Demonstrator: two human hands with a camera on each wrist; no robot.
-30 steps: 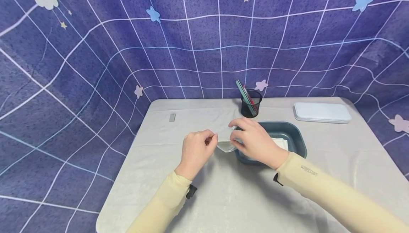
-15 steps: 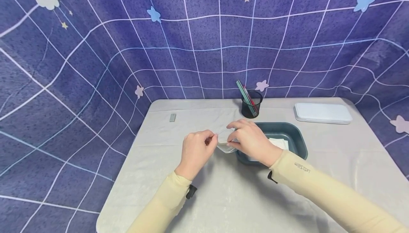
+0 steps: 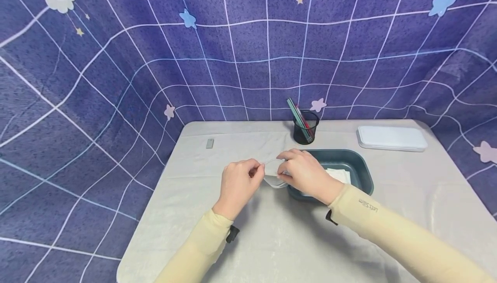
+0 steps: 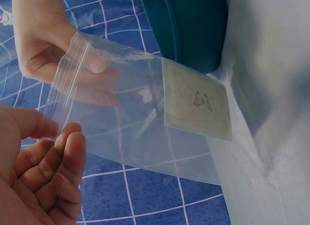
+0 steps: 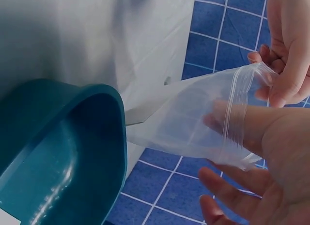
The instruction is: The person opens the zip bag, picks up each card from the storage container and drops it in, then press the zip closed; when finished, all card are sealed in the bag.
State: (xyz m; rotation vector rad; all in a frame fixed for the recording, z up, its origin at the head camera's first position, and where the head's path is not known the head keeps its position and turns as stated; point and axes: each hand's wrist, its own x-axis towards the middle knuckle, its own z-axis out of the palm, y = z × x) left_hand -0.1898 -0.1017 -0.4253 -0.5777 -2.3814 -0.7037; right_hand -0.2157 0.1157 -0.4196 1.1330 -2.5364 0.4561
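A clear zip-lock bag (image 4: 123, 109) hangs between the two hands, its mouth gaping. Down at its far end lies a flat, pale square piece (image 4: 196, 101) with a small dark mark, seen through the plastic. My left hand (image 3: 238, 184) pinches one side of the bag by the zip strip. On the opposite side my right hand (image 3: 307, 174) grips the mouth, its thumb (image 5: 237, 121) showing through the film and other fingers outside. A dark teal tub (image 3: 359, 164) stands below and beside the right hand, which hides part of it. White folded pieces (image 3: 341, 175) lie inside the tub.
A black mesh cup (image 3: 303, 135) holding several pencils (image 3: 297, 117) stands behind the tub. At the back right is a long white case (image 3: 392, 138). A small grey rectangular item (image 3: 209, 143) lies at the back left. Purple patterned cloth hangs behind the table.
My right hand has shifted slightly left along the bag, and the mouth looks rounder and wider. The left hand stays in place, still pinching the bag.
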